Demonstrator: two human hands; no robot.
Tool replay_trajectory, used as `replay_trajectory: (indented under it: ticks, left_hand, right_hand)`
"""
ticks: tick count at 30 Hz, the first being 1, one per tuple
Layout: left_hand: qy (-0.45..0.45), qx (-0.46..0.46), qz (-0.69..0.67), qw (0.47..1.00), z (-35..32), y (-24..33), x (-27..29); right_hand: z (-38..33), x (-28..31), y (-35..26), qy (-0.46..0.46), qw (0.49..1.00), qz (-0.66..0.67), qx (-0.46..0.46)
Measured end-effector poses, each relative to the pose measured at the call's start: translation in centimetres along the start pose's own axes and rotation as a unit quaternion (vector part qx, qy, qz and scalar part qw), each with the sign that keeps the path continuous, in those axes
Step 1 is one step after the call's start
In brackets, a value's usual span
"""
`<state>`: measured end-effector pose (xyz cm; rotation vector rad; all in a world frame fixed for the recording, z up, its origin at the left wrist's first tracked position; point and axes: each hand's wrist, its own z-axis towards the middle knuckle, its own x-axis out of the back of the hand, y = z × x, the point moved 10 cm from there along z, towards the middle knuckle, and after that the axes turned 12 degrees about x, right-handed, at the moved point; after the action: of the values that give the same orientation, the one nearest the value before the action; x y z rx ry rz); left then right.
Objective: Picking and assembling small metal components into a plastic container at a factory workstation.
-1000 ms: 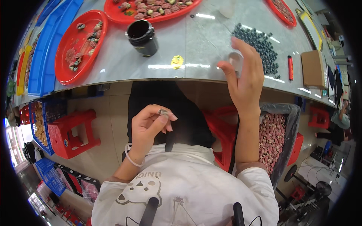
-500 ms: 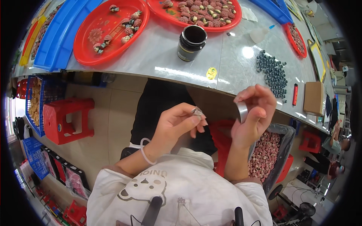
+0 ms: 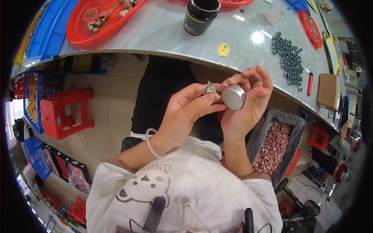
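Between the thumb and fingers of my left hand (image 3: 180, 108) is a small crumpled piece of silver foil (image 3: 210, 89), with jagged points sticking up. My right hand (image 3: 248, 106) grips a small round silver tin (image 3: 233, 97), tilted so that its flat, plain face shows. Its fingers curve up around the tin's far side. Both hands are close together in front of the table edge, and my left fingertips reach the tin's left side; I cannot tell if they touch it. An open black jar (image 3: 198, 19) stands on the table beyond my hands.
On the table are a red tray (image 3: 77, 31) with small shell-like pieces, many dark small parts (image 3: 289, 62), a red marker-like stick (image 3: 310, 84) and a cardboard box (image 3: 328, 90). A lined crate (image 3: 299, 134) of reddish pieces stands below right. A red stool (image 3: 68, 112) is at left.
My hands have come together, the right moving left toward the left hand. The tin has turned from edge-on to showing its flat face. The table sits higher in the picture.
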<state>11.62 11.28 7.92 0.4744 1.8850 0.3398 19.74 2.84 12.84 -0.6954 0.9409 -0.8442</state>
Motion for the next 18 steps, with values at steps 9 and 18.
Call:
replay_trajectory:
  ticks: [9, 18]
  left_hand:
    - [0.004, 0.022, 0.033, 0.999, -0.1, -1.0, -0.1]
    - [-0.004, 0.039, 0.028, 0.999, 0.1, -2.7, 0.3]
  right_hand:
    - [-0.5, 1.1, -0.7, -0.014, 0.993, -0.115, 0.033]
    - [-3.3, 0.8, 2.3, 0.041, 0.998, 0.042, -0.03]
